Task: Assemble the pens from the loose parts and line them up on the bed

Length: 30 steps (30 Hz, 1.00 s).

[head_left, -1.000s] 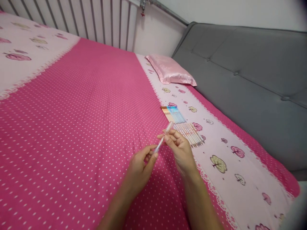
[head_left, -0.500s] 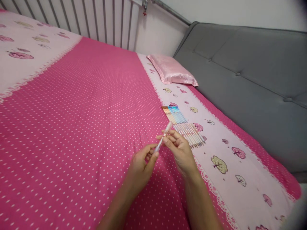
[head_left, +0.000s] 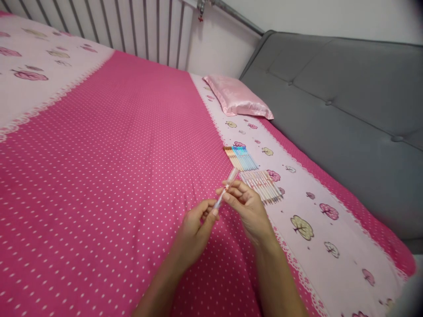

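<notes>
Both my hands hold one thin clear pen (head_left: pixel 227 186) above a pink dotted bedsheet (head_left: pixel 109 154). My left hand (head_left: pixel 194 229) pinches the pen's lower end between thumb and fingers. My right hand (head_left: pixel 246 207) grips its upper part, with the pen's top sticking out past the fingers. Just beyond my right hand, a row of several pens (head_left: pixel 253 174) lies side by side on the pale border of the sheet, some with blue and orange ends.
A small shiny pink pillow (head_left: pixel 236 97) lies at the far end of the bed. A grey padded sofa back (head_left: pixel 346 101) runs along the right side. White bars (head_left: pixel 139 26) stand behind the bed.
Nothing has visibly changed apart from a slight shift of the camera; both hands keep their hold on the pen.
</notes>
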Each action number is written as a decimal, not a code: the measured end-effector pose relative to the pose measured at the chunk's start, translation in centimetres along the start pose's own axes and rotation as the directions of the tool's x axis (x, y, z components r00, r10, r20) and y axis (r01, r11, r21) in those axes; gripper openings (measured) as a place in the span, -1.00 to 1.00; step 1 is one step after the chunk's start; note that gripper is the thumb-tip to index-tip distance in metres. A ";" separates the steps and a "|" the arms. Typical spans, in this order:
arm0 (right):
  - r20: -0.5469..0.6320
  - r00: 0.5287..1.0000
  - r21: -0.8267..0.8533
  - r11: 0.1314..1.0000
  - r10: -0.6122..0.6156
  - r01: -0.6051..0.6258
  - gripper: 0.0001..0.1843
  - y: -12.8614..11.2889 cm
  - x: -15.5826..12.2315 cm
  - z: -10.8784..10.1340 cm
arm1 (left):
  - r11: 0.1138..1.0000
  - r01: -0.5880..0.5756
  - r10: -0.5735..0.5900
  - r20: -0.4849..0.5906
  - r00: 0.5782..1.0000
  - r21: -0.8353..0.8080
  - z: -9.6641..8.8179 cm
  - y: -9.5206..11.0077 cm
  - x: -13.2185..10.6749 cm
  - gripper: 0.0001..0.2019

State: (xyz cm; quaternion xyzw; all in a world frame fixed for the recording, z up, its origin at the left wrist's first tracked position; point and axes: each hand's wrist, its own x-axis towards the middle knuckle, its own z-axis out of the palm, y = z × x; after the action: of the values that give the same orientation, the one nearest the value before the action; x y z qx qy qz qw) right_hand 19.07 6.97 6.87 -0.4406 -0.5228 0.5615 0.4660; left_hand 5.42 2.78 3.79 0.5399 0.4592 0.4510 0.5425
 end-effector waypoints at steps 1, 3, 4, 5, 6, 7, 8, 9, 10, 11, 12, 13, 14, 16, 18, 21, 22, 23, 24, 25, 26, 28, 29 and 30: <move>0.004 1.000 0.003 1.000 0.001 -0.001 -0.73 0.0 0.0 0.0 | 1.000 0.002 -0.002 0.005 1.000 -0.002 0.0 0.0 0.0 -0.74; 0.013 1.000 0.007 1.000 0.001 -0.001 -0.72 -0.1 -0.1 0.0 | 1.000 0.006 -0.006 0.018 1.000 -0.011 -0.1 0.0 0.0 -0.73; 0.019 1.000 0.008 1.000 0.000 -0.001 -0.71 -0.1 -0.1 0.0 | 1.000 0.010 -0.009 0.025 1.000 -0.019 -0.1 0.0 0.0 -0.73; 0.028 1.000 0.010 1.000 0.000 0.000 -0.71 -0.2 -0.1 -0.1 | 1.000 0.014 -0.013 0.032 0.999 -0.028 -0.2 0.0 0.0 -0.73; 0.039 0.999 0.015 1.000 -0.001 0.000 -0.71 -0.2 -0.2 -0.1 | 0.999 0.018 -0.016 0.039 0.999 -0.040 -0.2 0.0 -0.1 -0.73; 0.051 0.999 0.022 1.000 0.001 -0.002 -0.71 -0.3 -0.2 -0.1 | 0.998 0.022 -0.019 0.046 0.999 -0.052 -0.2 0.1 -0.1 -0.73; 0.062 0.998 0.029 1.000 0.004 -0.006 -0.71 -0.4 -0.2 -0.1 | 0.998 0.026 -0.023 0.052 0.998 -0.063 -0.2 0.1 -0.1 -0.73; 0.072 0.997 0.037 0.999 0.009 -0.012 -0.71 -0.4 -0.3 -0.2 | 0.997 0.031 -0.027 0.057 0.998 -0.073 -0.3 0.2 -0.2 -0.72; 0.080 0.997 0.044 0.999 0.014 -0.017 -0.71 -0.5 -0.3 -0.2 | 0.996 0.037 -0.032 0.062 0.998 -0.081 -0.3 0.2 -0.2 -0.71; 0.087 0.996 0.049 0.999 0.019 -0.023 -0.70 -0.5 -0.3 -0.2 | 0.995 0.042 -0.036 0.066 0.997 -0.088 -0.3 0.3 -0.2 -0.71; 0.090 0.996 0.053 0.998 0.024 -0.028 -0.70 -0.5 -0.3 -0.2 | 0.995 0.045 -0.039 0.069 0.997 -0.093 -0.3 0.4 -0.2 -0.71; 0.092 0.995 0.055 0.998 0.028 -0.033 -0.70 -0.5 -0.3 -0.2 | 0.994 0.048 -0.041 0.071 0.997 -0.094 -0.3 0.4 -0.2 -0.70; 0.093 0.995 0.057 0.998 0.031 -0.037 -0.69 -0.5 -0.3 -0.2 | 0.994 0.050 -0.044 0.071 0.996 -0.092 -0.3 0.5 -0.2 -0.70; 0.087 0.996 0.060 0.997 0.036 -0.041 -0.69 -0.5 -0.3 -0.2 | 0.995 0.052 -0.047 0.066 0.997 -0.082 -0.3 0.5 -0.2 -0.70; 0.075 0.996 0.053 0.998 0.038 -0.043 -0.69 -0.5 -0.3 -0.2 | 0.996 0.054 -0.050 0.058 0.997 -0.074 -0.3 0.5 -0.2 -0.69; 0.049 0.998 0.042 0.998 0.040 -0.042 -0.69 -0.3 -0.3 -0.2 | 0.995 0.060 -0.055 0.056 0.997 -0.079 -0.3 0.4 -0.3 -0.72; 0.042 0.998 0.043 0.998 0.040 -0.041 -0.69 -0.3 -0.3 -0.2 | 0.995 0.062 -0.058 0.058 0.997 -0.082 -0.3 0.4 -0.3 -0.73; 0.034 0.999 0.044 0.998 0.039 -0.041 -0.69 -0.2 -0.3 -0.2 | 0.994 0.064 -0.059 0.059 0.996 -0.084 -0.3 0.3 -0.3 -0.73; 0.024 0.999 0.045 0.998 0.041 -0.042 -0.69 -0.2 -0.2 -0.2 | 0.994 0.066 -0.061 0.062 0.996 -0.084 -0.3 0.3 -0.3 -0.74; 0.013 0.999 0.045 0.998 0.044 -0.045 -0.68 -0.1 -0.2 -0.2 | 0.994 0.067 -0.062 0.064 0.996 -0.084 -0.3 0.2 -0.3 -0.73; 0.002 0.999 0.042 0.998 0.049 -0.049 -0.68 -0.1 -0.2 -0.2 | 0.994 0.067 -0.062 0.069 0.996 -0.086 -0.3 0.2 -0.3 -0.73; -0.023 0.998 0.034 0.998 0.054 -0.053 -0.68 -0.1 -0.2 -0.2 | 0.993 0.066 -0.058 0.081 0.995 -0.102 -0.3 0.3 -0.3 -0.73; -0.033 0.998 0.031 0.998 0.051 -0.050 -0.68 -0.2 -0.1 -0.2 | 0.991 0.063 -0.054 0.085 0.995 -0.115 -0.2 0.3 -0.3 -0.73; -0.041 0.998 0.025 0.999 0.047 -0.046 -0.68 -0.2 -0.1 -0.2 | 0.990 0.058 -0.047 0.088 0.995 -0.129 -0.2 0.3 -0.3 -0.73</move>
State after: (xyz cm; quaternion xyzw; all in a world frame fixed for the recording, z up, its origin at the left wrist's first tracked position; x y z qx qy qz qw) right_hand 19.27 6.87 7.04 -0.4586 -0.4956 0.5693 0.4690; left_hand 5.16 2.53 4.09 0.5094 0.4191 0.4423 0.6077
